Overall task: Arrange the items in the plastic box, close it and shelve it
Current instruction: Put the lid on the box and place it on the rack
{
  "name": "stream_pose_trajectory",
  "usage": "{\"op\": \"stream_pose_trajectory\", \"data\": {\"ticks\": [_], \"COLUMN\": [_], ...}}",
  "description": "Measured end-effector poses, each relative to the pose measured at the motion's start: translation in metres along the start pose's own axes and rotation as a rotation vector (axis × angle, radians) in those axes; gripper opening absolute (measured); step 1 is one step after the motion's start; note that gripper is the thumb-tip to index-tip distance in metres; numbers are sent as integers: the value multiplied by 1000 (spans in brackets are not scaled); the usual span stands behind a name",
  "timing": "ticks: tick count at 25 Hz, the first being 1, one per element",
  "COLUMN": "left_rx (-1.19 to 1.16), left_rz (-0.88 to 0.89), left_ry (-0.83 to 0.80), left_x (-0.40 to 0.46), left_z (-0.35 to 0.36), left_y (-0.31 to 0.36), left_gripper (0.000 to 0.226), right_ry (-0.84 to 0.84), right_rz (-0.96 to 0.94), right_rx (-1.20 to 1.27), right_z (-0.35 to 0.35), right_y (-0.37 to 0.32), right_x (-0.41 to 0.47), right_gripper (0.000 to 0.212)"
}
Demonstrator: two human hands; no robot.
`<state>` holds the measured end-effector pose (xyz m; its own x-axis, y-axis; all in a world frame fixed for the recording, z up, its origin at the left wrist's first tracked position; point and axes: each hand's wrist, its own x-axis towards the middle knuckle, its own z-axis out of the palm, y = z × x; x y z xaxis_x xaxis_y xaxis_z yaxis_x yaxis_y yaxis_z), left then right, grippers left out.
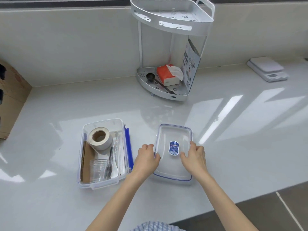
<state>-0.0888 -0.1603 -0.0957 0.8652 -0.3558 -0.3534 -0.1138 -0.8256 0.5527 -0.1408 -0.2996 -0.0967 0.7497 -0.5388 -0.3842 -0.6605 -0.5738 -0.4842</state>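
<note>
A clear plastic box (86,184) with blue latches sits open on the white counter, left of centre. Inside it lie a roll of white tape (100,138), a brown cardboard piece (87,162), a clear plastic cup (97,169), a dark pen (109,162) and white packets. To its right lies the clear lid (173,167) with a blue sticker. My left hand (146,157) grips the lid's left edge. My right hand (194,155) holds its right edge with fingers resting on top.
A white two-tier corner shelf (171,22) stands at the back; its lower tier holds an orange tissue pack (166,75), a black scoop (150,76) and a leaflet. A white kitchen scale (267,69) sits far right. A cardboard carton (11,97) stands at the left.
</note>
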Motion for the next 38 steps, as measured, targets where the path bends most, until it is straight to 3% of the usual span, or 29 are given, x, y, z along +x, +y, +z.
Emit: {"op": "stream_pose_trajectory", "data": {"ticks": [4, 9, 12, 16, 25, 32, 38], "left_rx": [54, -45, -111, -218, -318, -394, -424], "left_rz": [-79, -109, -91, -14, -83, -260, -273], "left_ry": [-77, -70, -3, 203, 560, 595, 556], "left_x": [0, -1, -7, -14, -53, -74, -72], "left_z": [12, 12, 4, -20, -71, -84, -86], "left_y": [2, 6, 9, 5, -55, -112, -128], "left_gripper": [35, 31, 41, 44, 43, 42, 40], "right_ry": [-14, -21, 39, 124, 32, -128, -150], "right_rz": [63, 2, -48, -165, -452, -534, -499], "right_rx": [-6, 84, 107, 201, 330, 298, 304], "right_z": [0, 3, 0, -10, 19, 64, 78], "right_y": [15, 14, 5, -19, -85, -119, -124], "right_x": [-1, -4, -8, -11, -32, -51, -52], "right_gripper": [56, 52, 50, 46, 39, 38, 38]}}
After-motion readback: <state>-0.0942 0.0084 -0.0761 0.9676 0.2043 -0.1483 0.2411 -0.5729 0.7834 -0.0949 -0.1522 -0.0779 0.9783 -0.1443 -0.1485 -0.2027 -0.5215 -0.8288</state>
